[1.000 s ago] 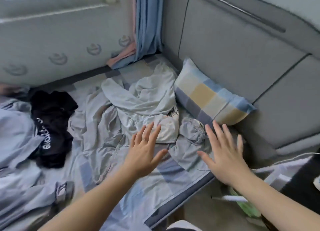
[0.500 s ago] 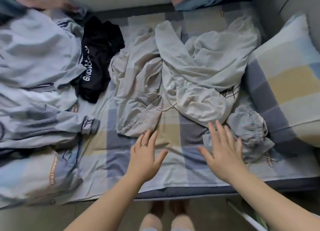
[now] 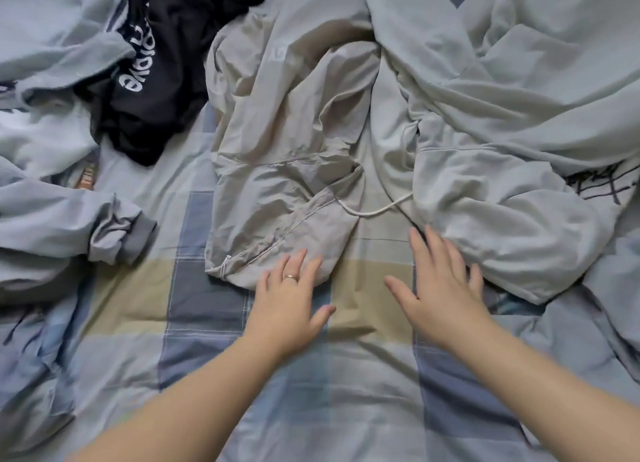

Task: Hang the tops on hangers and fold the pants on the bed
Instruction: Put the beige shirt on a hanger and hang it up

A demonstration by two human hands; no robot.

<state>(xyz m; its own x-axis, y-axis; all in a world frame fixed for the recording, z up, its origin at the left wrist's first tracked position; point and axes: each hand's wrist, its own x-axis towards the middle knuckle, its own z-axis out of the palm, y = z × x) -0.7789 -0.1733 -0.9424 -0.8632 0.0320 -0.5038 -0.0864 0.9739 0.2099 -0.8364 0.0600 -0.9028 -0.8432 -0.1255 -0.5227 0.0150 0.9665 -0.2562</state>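
A rumpled sheet checked in blue, grey and tan covers what seems a bed, softly lit.

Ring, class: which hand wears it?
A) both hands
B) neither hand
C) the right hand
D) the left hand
D: the ring sits on a finger of the left hand, while the fingers of the right hand are bare.

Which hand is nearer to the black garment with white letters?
Left. The left hand lies below and right of the black garment; the right hand is farther right.
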